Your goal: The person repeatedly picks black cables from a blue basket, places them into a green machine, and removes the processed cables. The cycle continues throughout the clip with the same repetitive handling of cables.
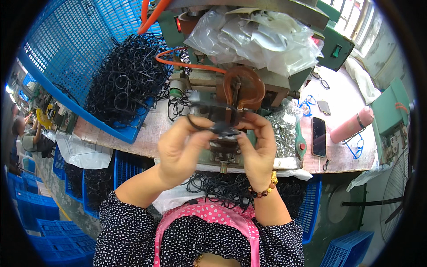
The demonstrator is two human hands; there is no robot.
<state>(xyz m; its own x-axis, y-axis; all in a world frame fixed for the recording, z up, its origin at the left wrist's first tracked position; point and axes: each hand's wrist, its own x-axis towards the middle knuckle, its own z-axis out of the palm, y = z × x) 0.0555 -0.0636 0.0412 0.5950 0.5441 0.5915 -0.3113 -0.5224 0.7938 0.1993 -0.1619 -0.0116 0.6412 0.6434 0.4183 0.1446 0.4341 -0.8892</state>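
My left hand (180, 149) and my right hand (258, 147) are raised together in front of a small green bench machine (267, 82). Both pinch a thin black elastic loop (221, 130) between the fingertips. The loop sits just below the machine's brown curved hook-shaped part (254, 89). A beaded bracelet is on my right wrist. More black loops (222, 187) lie in a heap on my lap under the hands.
A blue plastic crate (66, 49) full of black loops (126, 80) stands at the left. A pile of small metal clips (282, 129), a phone (318, 136) and a pink bottle (353, 124) lie to the right. Clear plastic bags (262, 38) top the machine. Blue crates stand under the bench.
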